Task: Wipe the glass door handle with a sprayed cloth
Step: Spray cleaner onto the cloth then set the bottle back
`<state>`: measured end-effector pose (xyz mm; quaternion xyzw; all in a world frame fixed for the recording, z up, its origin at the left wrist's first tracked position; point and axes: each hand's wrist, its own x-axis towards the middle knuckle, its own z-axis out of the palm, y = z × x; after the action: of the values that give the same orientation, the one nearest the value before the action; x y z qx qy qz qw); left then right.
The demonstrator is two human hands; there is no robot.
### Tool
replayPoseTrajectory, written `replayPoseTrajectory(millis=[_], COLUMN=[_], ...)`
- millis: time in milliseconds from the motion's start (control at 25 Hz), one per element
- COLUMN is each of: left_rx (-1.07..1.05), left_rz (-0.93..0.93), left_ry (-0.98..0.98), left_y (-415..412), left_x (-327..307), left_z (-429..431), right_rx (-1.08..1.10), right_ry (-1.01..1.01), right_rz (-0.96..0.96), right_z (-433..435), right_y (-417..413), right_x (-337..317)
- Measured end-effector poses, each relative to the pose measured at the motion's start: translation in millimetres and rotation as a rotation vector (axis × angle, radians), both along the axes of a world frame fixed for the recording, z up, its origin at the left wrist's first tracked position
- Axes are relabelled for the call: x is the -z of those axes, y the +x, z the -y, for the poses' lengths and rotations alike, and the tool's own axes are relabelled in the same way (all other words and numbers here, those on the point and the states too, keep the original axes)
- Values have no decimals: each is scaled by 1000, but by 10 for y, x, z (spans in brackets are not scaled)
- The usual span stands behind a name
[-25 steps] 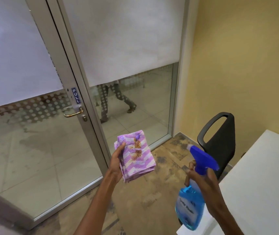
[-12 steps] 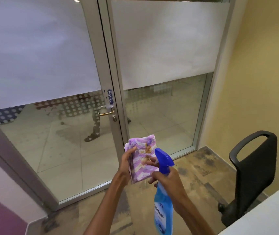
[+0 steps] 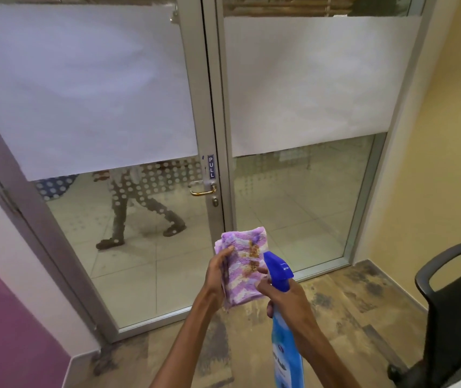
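A folded purple-and-white striped cloth (image 3: 242,264) with brown stains is held upright in my left hand (image 3: 218,273). My right hand (image 3: 284,296) grips a blue spray bottle (image 3: 285,340), its dark blue nozzle (image 3: 277,268) pointing at the cloth from close range. The brass door handle (image 3: 202,191) sits on the glass door's aluminium frame (image 3: 209,121), under a blue PULL sticker (image 3: 211,167), above and beyond my hands.
A black office chair (image 3: 458,309) stands at the right near the yellow wall. A purple-and-white wall (image 3: 8,303) closes the left side. Behind the glass, a person's legs (image 3: 128,217) are walking past. The floor (image 3: 251,345) below me is worn and patchy.
The view has turned to face the door squarely and come closer. The spray bottle has risen from low right up to the cloth. The person behind the glass has walked leftward.
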<state>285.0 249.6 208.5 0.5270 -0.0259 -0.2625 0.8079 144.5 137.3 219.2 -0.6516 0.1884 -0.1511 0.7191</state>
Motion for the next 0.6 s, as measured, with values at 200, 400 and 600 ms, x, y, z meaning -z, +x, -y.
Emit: replayPoseTrajectory(millis=[200,400,600], left_rx=[30,7,8], left_rz=[-8,-29,-23], left_ry=[-33,-32,-19], left_y=[9,3,-16], left_x=[-71,-71,-60], left_z=[-43,-97,-139], right_rx=[28,96,58], right_ry=[-13,-125,-59], right_rz=[14,-19,29], right_z=[-95,-85,-83], right_y=[41,75,28], right_x=[-64,-42,6])
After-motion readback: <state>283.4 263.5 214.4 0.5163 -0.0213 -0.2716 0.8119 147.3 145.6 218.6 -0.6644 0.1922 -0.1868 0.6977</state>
